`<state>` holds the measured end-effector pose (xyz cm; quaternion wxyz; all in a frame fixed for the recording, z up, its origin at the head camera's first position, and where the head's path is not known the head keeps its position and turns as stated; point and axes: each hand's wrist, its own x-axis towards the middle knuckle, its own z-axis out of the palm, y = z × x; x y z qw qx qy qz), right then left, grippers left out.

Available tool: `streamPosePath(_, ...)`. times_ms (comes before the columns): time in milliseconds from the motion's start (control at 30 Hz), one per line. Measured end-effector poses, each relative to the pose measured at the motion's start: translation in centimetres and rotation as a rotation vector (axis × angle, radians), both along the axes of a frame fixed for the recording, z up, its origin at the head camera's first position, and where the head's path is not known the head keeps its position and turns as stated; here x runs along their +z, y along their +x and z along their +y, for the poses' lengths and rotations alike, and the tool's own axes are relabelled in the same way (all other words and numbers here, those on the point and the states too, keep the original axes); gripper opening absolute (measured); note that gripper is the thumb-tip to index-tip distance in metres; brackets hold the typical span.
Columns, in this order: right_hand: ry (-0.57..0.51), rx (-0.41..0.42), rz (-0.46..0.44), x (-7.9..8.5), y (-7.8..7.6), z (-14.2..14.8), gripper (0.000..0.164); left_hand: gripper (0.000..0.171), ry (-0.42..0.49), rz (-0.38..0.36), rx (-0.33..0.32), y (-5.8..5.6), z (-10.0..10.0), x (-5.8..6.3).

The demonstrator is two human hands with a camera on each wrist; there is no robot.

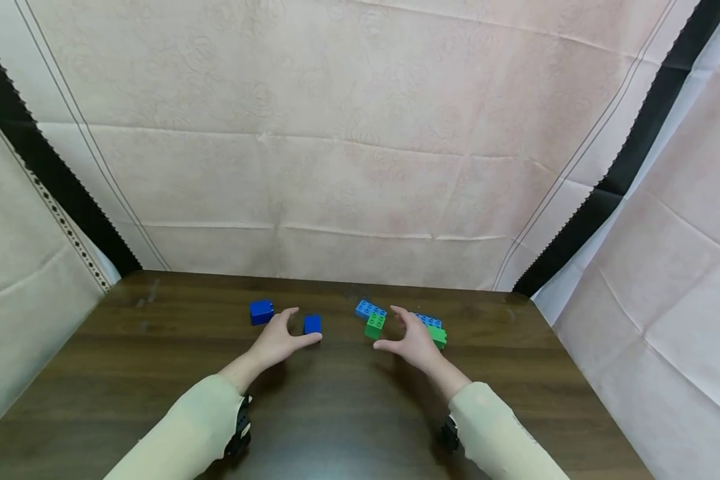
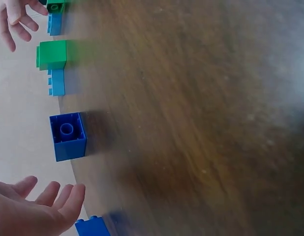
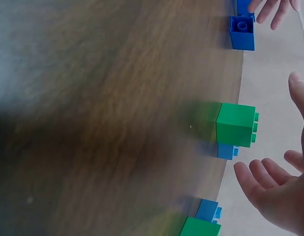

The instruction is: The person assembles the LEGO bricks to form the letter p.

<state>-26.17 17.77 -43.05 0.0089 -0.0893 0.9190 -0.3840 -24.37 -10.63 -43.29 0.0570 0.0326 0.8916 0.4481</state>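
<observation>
My left hand hovers over the table with fingers and thumb spread, holding nothing. One dark blue brick sits just beyond its fingers on the left. Another dark blue brick is past the gap between thumb and fingers, its hollow underside facing the camera in the left wrist view. My right hand, likewise spread and without a thing in it, is between two green-and-light-blue pairs. To its left are a green brick and a light blue brick; to its right, partly hidden, another green brick and light blue brick.
The bricks stand toward the far side of a dark brown wooden table. Behind its far edge hangs a pale patterned cloth with black strips, and more cloth hangs along both sides.
</observation>
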Motion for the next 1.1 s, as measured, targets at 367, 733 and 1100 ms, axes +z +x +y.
streamPosePath(367,-0.021,-0.021,-0.02,-0.7,-1.3,-0.8,0.08,0.081,0.017,-0.043,0.08,-1.3,0.8,-0.6)
streamPosePath(733,-0.03,-0.031,-0.06,-1.7,-2.3,-0.8,0.075,0.073,0.013,-0.032,0.171,-2.3,2.1,-1.4)
streamPosePath(1100,-0.03,-0.019,-0.091,-2.1,-2.9,-1.1,0.07,0.069,-0.033,-0.074,0.193,-2.7,2.7,-1.7)
